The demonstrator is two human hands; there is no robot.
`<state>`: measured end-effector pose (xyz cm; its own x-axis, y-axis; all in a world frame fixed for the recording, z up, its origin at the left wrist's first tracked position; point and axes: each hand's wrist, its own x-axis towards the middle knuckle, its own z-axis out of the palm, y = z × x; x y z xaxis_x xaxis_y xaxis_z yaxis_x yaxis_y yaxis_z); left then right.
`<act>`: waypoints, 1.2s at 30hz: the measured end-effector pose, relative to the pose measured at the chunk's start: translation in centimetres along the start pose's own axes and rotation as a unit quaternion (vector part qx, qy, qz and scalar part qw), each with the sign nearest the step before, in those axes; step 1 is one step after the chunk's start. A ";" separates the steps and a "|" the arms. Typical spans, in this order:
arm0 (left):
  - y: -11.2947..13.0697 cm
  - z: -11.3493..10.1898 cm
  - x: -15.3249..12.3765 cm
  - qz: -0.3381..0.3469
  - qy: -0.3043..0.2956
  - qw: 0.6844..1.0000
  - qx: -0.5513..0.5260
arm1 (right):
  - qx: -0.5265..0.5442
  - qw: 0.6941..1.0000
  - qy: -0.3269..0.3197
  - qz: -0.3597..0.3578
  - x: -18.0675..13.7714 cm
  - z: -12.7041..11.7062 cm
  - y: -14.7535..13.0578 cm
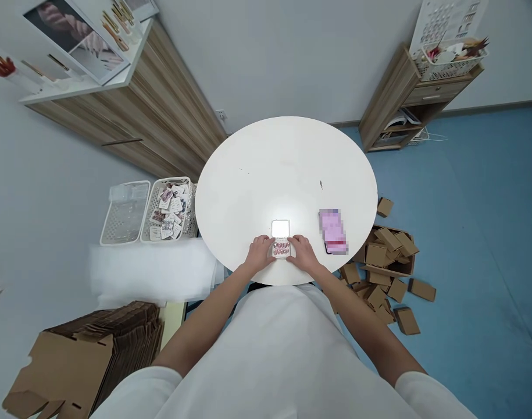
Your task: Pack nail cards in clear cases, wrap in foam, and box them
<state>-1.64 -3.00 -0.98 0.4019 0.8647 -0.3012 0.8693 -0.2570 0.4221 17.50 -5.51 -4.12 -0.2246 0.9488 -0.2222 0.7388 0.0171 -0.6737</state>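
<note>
A small white case of pink press-on nails [281, 249] lies on the round white table [287, 169], close to its front edge. Its lid [280, 228] is raised, and a pale, bright panel shows inside it. My left hand [260, 254] grips the case by its left side, thumb at the edge. On the opposite side, my right hand [302, 253] holds it the same way. The nails show in rows between my thumbs; finer detail is too small to make out.
A phone [333, 231] with a blurred screen lies to the right on the table. Left of the table stand a white basket of packaged cards [170, 209] and another basket [125, 212]. Flattened cardboard [65, 366] is stacked lower left. Small brown boxes [381, 256] crowd the floor at right.
</note>
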 end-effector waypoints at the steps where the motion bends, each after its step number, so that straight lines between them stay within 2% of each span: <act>1: 0.0 0.1 0.1 -0.002 -0.004 1.000 0.008 | -0.007 1.000 0.001 -0.003 0.1 0.1 0.0; 13: 0.0 0.8 0.0 -0.038 -0.031 0.998 0.042 | -0.041 0.999 0.010 0.001 0.0 0.5 -0.4; 17: -0.4 0.9 -0.3 -0.057 -0.024 0.998 -0.003 | -0.026 1.000 0.015 0.003 -0.3 0.3 -0.5; 20: -0.9 1.1 -0.7 -0.071 -0.003 0.994 -0.079 | 0.012 1.000 0.016 0.019 -0.5 0.1 -0.5; 23: -1.2 1.3 -1.1 -0.116 0.008 0.974 -0.195 | 0.114 0.990 0.015 0.078 -0.7 0.1 -0.2; 27: -0.9 1.7 -1.4 -0.181 -0.011 0.921 -0.344 | 0.244 0.956 -0.005 0.160 -0.4 0.5 -0.1; 32: -0.1 1.8 -1.3 -0.164 -0.018 0.900 -0.404 | 0.292 0.940 0.007 0.174 0.1 0.9 -0.4; 36: 0.3 1.5 -1.5 -0.193 0.011 0.867 -0.458 | 0.303 0.938 0.031 0.164 0.0 0.2 -0.7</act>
<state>-1.57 -5.04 -1.71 0.1176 0.8201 -0.5600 0.3398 0.4966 0.7987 16.83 -5.59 -3.78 0.0027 0.8889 -0.4581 0.2615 -0.4428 -0.8576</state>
